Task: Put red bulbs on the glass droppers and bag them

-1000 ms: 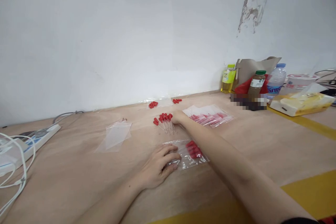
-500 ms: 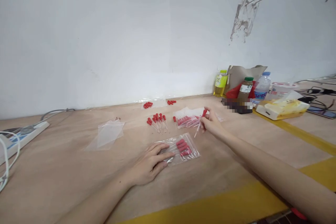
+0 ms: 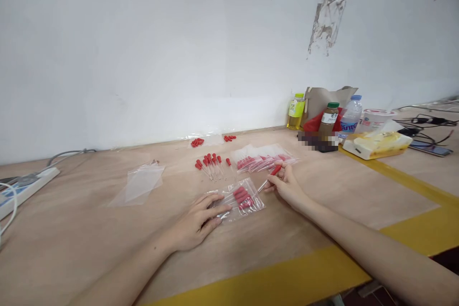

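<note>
My left hand lies with its fingers apart on the left end of a clear zip bag, pressing it to the table. Inside that bag are several droppers with red rubber bulbs and clear stems pointing left. My right hand pinches one dropper by its red bulb. Its stem slants down to the left, its tip close to the bag's right edge. Behind the bag, a bunch of loose droppers rests on the table, with a single dropper just right of it. Filled bags lie overlapped beyond my right hand.
Flat empty zip bags lie to the left. Red bulbs sit on clear plastic by the wall. A power strip is at far left. Bottles, a tissue pack, a phone and cables stand or lie at right.
My right hand has come down toward the bag, and its dropper has tilted from near upright to a flatter slant. My left hand keeps its place on the bag. The view has shifted slightly.
</note>
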### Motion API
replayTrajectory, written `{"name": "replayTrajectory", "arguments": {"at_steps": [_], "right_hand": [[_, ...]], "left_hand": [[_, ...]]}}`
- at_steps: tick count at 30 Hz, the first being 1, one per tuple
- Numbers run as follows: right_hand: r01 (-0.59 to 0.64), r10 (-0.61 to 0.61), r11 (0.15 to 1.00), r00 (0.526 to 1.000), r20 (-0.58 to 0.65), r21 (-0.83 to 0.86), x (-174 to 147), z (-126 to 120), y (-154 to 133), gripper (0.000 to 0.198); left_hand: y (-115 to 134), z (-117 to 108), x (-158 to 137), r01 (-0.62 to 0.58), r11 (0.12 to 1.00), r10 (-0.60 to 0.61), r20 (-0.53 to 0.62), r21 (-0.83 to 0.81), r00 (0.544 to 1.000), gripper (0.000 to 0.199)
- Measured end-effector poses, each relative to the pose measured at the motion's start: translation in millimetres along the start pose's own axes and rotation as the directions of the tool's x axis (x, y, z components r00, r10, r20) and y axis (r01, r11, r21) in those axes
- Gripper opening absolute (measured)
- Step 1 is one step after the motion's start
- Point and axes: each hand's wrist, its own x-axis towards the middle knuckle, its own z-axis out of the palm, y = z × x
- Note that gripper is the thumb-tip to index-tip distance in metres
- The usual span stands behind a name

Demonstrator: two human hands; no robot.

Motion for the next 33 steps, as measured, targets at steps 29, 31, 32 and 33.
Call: {"name": "replayTrajectory", "arguments": {"at_steps": [29,31,32,33], "right_hand": [[0.331,-0.036,0.642,0.914,0.404,-0.692,0.0,-22.7,-7.1,0.022],[0.365,-0.041,0.646,0.893,0.447,-0.670,-0.1,-19.7,-7.5,0.020],[0.370,-0.047,0.666,0.887,0.459,-0.648,-0.8,-18.0,-7.6,0.021],[0.356,-0.042,0.705,0.885,0.464,-0.614,-1.8,-16.2,-7.8,0.025]], "left_hand": [[-1.4,0.8,0.6,0.025,0.999,-0.025,-0.004,-0.040,1.000,0.036],[-0.6,0.3,0.6,0.022,0.999,-0.022,-0.005,-0.040,1.000,0.036],[-0.4,0.1,0.5,0.022,0.999,-0.022,-0.005,-0.040,1.000,0.036],[-0.2,0.0,0.3,0.022,0.999,-0.023,-0.004,-0.040,1.000,0.036]]}}
